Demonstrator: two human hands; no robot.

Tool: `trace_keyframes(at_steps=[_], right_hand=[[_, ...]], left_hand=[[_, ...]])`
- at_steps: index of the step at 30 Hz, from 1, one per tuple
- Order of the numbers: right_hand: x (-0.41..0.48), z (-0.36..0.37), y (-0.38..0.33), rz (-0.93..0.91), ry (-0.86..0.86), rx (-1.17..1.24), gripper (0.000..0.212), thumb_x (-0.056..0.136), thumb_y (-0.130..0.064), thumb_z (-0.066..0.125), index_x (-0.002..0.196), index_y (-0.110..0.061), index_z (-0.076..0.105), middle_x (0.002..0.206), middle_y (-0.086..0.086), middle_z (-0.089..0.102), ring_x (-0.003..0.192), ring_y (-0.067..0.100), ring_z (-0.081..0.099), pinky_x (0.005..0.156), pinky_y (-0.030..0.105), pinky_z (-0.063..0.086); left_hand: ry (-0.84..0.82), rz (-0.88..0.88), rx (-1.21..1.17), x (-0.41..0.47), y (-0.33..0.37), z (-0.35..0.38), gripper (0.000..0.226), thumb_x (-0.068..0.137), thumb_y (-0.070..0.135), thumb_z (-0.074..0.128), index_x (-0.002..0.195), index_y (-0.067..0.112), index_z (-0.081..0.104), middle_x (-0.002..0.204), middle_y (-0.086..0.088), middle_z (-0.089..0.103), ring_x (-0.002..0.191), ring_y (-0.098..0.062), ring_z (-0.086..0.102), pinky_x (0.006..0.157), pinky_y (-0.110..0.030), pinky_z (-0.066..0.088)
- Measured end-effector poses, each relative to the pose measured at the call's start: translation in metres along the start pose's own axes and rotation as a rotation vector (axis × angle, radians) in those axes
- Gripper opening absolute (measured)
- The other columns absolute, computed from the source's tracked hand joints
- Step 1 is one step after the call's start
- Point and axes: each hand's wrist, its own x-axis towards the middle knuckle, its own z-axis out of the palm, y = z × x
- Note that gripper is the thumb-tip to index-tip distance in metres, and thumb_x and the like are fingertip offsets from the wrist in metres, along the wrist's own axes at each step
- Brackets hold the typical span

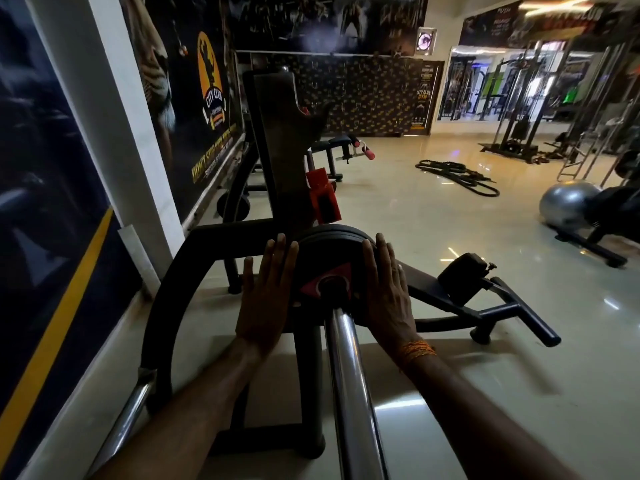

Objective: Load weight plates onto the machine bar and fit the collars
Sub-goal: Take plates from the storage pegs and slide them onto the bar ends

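Observation:
A black weight plate (332, 252) with a red triangle mark sits on the chrome machine bar (349, 382), which runs from the bottom of the view up into the plate's hole. My left hand (265, 296) lies flat against the plate's left edge, fingers straight and together. My right hand (388, 289) presses flat on the plate's right edge, an orange thread band on its wrist. Both palms squeeze the plate between them. No collar is visible on the bar.
The black machine frame (194, 258) curves around on the left by the wall. A red bracket (323, 199) stands behind the plate. A low black arm with a pad (464, 278) reaches right. Battle ropes (457, 174) and a grey ball (568, 206) lie on the floor beyond.

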Motion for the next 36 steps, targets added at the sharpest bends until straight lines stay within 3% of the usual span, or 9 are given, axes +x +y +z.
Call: trace_keyframes(at_steps=[4, 6, 9, 11, 13, 15, 19, 25, 36], right_hand=[[0.002, 0.003, -0.003, -0.011, 0.031, 0.007, 0.104, 0.091, -0.024, 0.074, 0.162, -0.024, -0.003, 0.171, 0.006, -0.006, 0.157, 0.03, -0.001, 0.118, 0.065, 0.025], [0.002, 0.002, -0.004, 0.004, 0.021, 0.009, 0.105, 0.091, -0.025, 0.074, 0.161, -0.025, -0.004, 0.171, 0.005, -0.007, 0.157, 0.029, -0.002, 0.118, 0.065, 0.025], [-0.001, -0.008, -0.005, 0.017, -0.061, 0.017, 0.108, 0.089, -0.031, 0.074, 0.161, -0.027, -0.007, 0.17, 0.004, -0.01, 0.157, 0.03, -0.002, 0.119, 0.065, 0.024], [-0.003, -0.025, -0.007, 0.016, -0.159, 0.006, 0.097, 0.092, -0.034, 0.059, 0.16, -0.027, -0.009, 0.17, 0.004, -0.012, 0.157, 0.031, -0.003, 0.119, 0.066, 0.021], [-0.008, -0.044, -0.009, 0.023, -0.215, -0.007, 0.086, 0.092, -0.033, 0.045, 0.161, -0.026, -0.007, 0.17, 0.003, -0.012, 0.156, 0.032, -0.005, 0.119, 0.067, 0.018], [-0.024, -0.061, -0.013, 0.027, -0.187, -0.015, 0.086, 0.096, -0.03, 0.053, 0.161, -0.026, -0.003, 0.17, 0.002, -0.009, 0.157, 0.031, -0.002, 0.12, 0.065, 0.017], [-0.089, -0.095, -0.028, -0.013, -0.092, 0.008, 0.078, 0.099, -0.034, 0.055, 0.162, -0.022, 0.011, 0.171, 0.005, 0.005, 0.156, 0.029, 0.011, 0.121, 0.06, 0.022], [-0.187, -0.163, -0.052, -0.041, -0.004, 0.054, 0.06, 0.104, -0.041, 0.044, 0.158, -0.022, 0.028, 0.168, 0.005, 0.019, 0.156, 0.023, 0.015, 0.123, 0.054, 0.021], [-0.332, -0.219, -0.056, 0.09, -0.072, 0.042, 0.057, 0.104, -0.044, 0.035, 0.155, -0.019, 0.036, 0.167, 0.005, 0.024, 0.155, 0.023, 0.018, 0.123, 0.056, 0.021]], left_hand=[[0.01, -0.008, -0.013, -0.002, -0.001, 0.001, 0.063, 0.097, 0.007, 0.01, 0.159, 0.012, -0.001, 0.168, -0.014, -0.004, 0.155, -0.03, 0.0, 0.119, -0.06, 0.018], [0.02, -0.009, -0.026, 0.0, -0.002, 0.004, 0.07, 0.098, 0.005, 0.027, 0.159, 0.014, -0.006, 0.168, -0.012, -0.007, 0.155, -0.03, -0.002, 0.119, -0.059, 0.02], [-0.052, -0.026, -0.084, 0.004, 0.0, -0.003, 0.102, 0.089, 0.012, 0.063, 0.158, 0.02, -0.011, 0.168, -0.007, -0.01, 0.155, -0.028, -0.004, 0.119, -0.06, 0.022], [-0.126, -0.057, -0.085, 0.0, 0.003, -0.015, 0.115, 0.084, 0.021, 0.074, 0.158, 0.024, -0.014, 0.168, -0.004, -0.013, 0.155, -0.027, -0.005, 0.119, -0.06, 0.022], [-0.152, -0.061, -0.071, -0.012, 0.011, -0.034, 0.109, 0.087, 0.036, 0.068, 0.157, 0.027, -0.015, 0.168, -0.002, -0.014, 0.155, -0.027, -0.006, 0.121, -0.06, 0.017], [-0.145, -0.08, -0.086, -0.034, 0.025, -0.057, 0.094, 0.091, 0.05, 0.05, 0.158, 0.026, -0.011, 0.168, -0.002, -0.013, 0.155, -0.025, -0.008, 0.123, -0.057, 0.009], [-0.045, -0.187, -0.143, -0.101, 0.057, -0.104, 0.081, 0.098, 0.043, 0.053, 0.16, 0.021, 0.007, 0.169, -0.002, 0.003, 0.155, -0.021, -0.001, 0.123, -0.055, 0.013], [0.017, -0.207, -0.195, -0.207, 0.11, -0.17, 0.068, 0.099, 0.054, 0.039, 0.157, 0.02, 0.026, 0.167, -0.001, 0.017, 0.155, -0.017, 0.007, 0.123, -0.052, 0.013], [-0.071, -0.169, -0.319, -0.312, 0.211, -0.185, 0.07, 0.1, 0.059, 0.029, 0.155, 0.016, 0.03, 0.164, -0.005, 0.027, 0.153, -0.021, 0.018, 0.123, -0.049, 0.016]])
